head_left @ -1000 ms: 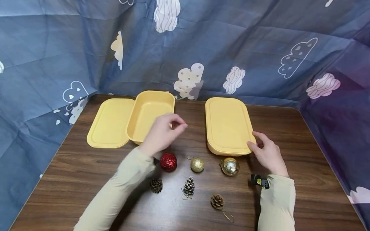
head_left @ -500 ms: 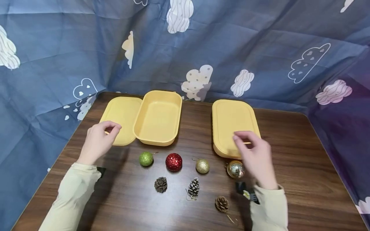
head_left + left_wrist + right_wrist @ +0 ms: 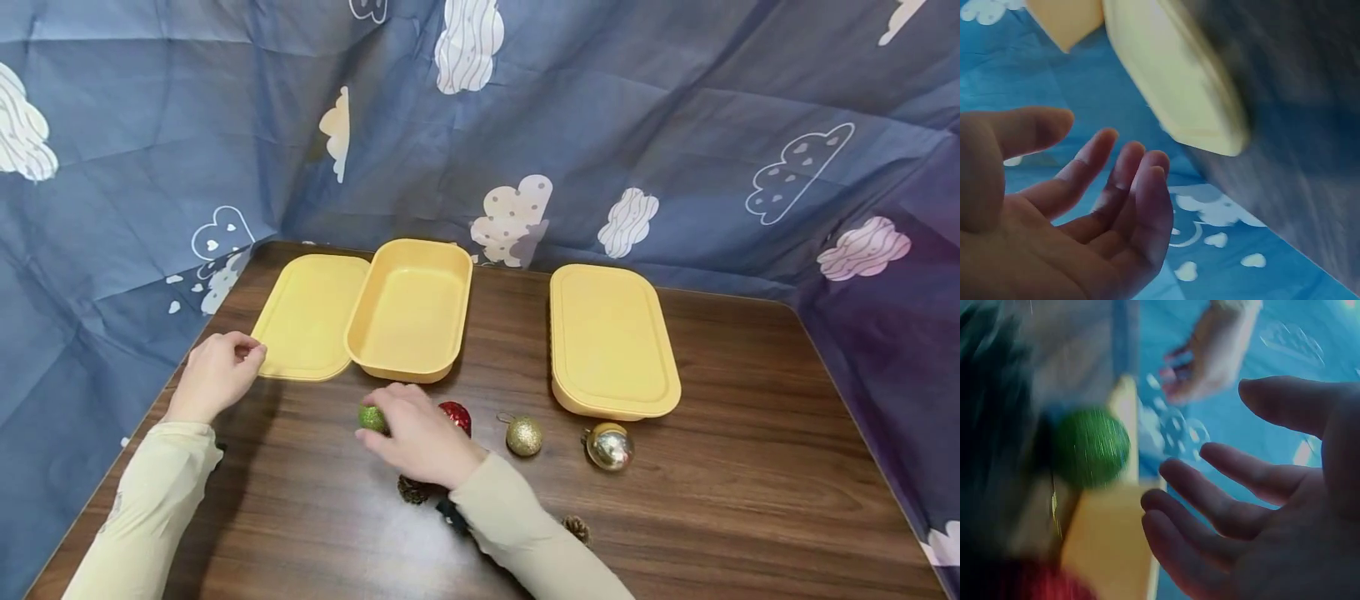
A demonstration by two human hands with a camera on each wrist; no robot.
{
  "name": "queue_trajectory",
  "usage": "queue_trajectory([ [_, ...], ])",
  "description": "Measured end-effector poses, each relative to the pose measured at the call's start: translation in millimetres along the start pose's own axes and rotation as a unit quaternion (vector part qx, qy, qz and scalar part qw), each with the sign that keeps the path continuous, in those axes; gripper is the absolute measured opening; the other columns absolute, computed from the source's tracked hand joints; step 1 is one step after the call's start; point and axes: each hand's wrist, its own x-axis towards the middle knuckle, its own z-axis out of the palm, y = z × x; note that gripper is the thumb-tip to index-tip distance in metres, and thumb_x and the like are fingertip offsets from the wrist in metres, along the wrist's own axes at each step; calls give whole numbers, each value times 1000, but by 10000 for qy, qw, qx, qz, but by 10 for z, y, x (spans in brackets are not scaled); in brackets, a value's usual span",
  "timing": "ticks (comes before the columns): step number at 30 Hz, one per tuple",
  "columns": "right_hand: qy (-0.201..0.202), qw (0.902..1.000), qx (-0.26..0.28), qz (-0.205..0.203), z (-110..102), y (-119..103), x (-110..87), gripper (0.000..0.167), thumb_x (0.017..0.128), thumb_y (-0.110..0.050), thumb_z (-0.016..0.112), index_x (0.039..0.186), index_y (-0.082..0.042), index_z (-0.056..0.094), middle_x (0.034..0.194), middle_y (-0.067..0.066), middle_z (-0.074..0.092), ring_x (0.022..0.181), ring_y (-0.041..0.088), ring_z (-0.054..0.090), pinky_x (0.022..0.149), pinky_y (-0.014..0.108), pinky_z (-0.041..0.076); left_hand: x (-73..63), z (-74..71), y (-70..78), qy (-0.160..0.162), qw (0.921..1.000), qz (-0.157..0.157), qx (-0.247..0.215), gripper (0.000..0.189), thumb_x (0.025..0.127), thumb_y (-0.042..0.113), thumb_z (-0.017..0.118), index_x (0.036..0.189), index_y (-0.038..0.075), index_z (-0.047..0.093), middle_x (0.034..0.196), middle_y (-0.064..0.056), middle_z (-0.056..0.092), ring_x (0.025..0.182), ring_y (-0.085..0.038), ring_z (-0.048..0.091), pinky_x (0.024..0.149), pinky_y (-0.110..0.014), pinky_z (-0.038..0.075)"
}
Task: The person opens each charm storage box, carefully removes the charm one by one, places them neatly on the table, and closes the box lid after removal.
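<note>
My right hand [image 3: 420,437] reaches over a glittery green Christmas ball [image 3: 372,418], with thumb and fingers spread apart behind it. In the right wrist view, the green ball [image 3: 1091,448] stands apart from the fingertips. Partly covered by this hand are a red glitter ball [image 3: 457,415] and a dark pine cone [image 3: 412,490]. My left hand [image 3: 213,375] hovers beside the near left corner of a flat yellow lid [image 3: 307,317]. Its loosely bent fingers [image 3: 1147,187] hold nothing in the left wrist view.
An open yellow container [image 3: 408,325] stands against the lid's right side. Farther right is a yellow box with its lid on [image 3: 611,342]. A gold glitter ball [image 3: 524,436], a shiny gold ball [image 3: 610,447] and a brown pine cone [image 3: 576,528] lie nearer. The right forearm hides another cone.
My right hand left the lidded box and swung left to the green ball. My left hand moved from over the open container to the lid's left side. The view shifted slightly.
</note>
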Motion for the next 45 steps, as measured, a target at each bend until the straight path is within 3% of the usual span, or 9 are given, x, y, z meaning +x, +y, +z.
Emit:
queue_trajectory([
  [5, -291, 9961, -816, -184, 193, -230, 274, 47, 95, -39, 57, 133, -12, 54, 133, 1, 55, 120, 16, 49, 102, 26, 41, 63, 25, -182, -479, 9978, -409, 182, 45, 94, 22, 49, 113, -18, 56, 107, -38, 58, 105, -51, 47, 88, -61, 38],
  [13, -49, 9837, -1763, -339, 246, -474, 512, 40, 93, -43, 57, 124, -17, 58, 124, -1, 55, 111, 15, 48, 91, 26, 39, 151, 23, -328, -1070, 9891, -911, 429, 57, 95, 27, 45, 121, -23, 46, 117, -44, 49, 113, -57, 39, 95, -64, 36],
  [18, -125, 9816, -1892, -220, 320, -488, 657, 34, 93, -41, 57, 118, -17, 59, 121, 0, 56, 112, 17, 49, 90, 25, 40, 227, 45, -356, -1381, 9832, -1078, 510, 60, 95, 29, 44, 119, -26, 45, 117, -46, 46, 114, -58, 39, 96, -65, 37],
  [23, -451, 9828, -1775, 247, 397, -484, 795, 28, 93, -42, 58, 111, -20, 56, 110, -3, 54, 107, 18, 49, 84, 27, 35, 298, 115, -414, -1558, 9791, -1149, 624, 55, 92, 29, 46, 104, -24, 52, 108, -44, 50, 108, -57, 43, 92, -63, 40],
  [27, -558, 9776, -1943, 580, 449, -487, 868, 28, 91, -44, 60, 108, -22, 55, 103, -3, 51, 97, 18, 48, 80, 29, 31, 335, 172, -424, -1502, 9799, -1115, 695, 45, 88, 27, 49, 88, -18, 58, 100, -40, 55, 103, -55, 45, 90, -61, 41],
  [35, -748, 9717, -2078, 842, 529, -419, 978, 33, 91, -45, 60, 114, -21, 55, 115, 2, 52, 95, 18, 48, 83, 31, 34, 370, 241, -385, -1063, 9850, -1187, 664, 28, 80, 17, 54, 56, 2, 53, 76, -26, 59, 83, -45, 54, 73, -52, 47],
  [41, -981, 9702, -2039, 869, 560, -369, 1057, 34, 92, -43, 59, 116, -18, 55, 113, 2, 54, 100, 17, 56, 85, 30, 36, 352, 245, -355, -1065, 9813, -1535, 458, 24, 76, 13, 52, 55, 6, 46, 76, -22, 52, 79, -36, 47, 68, -45, 45],
  [45, -1043, 9703, -1914, 1053, 560, -366, 1114, 43, 92, -43, 58, 124, -14, 54, 136, 12, 50, 120, 24, 53, 96, 33, 39, 344, 231, -360, -951, 9820, -1577, 408, 23, 75, 13, 52, 54, 7, 44, 77, -23, 51, 80, -37, 47, 68, -44, 45],
])
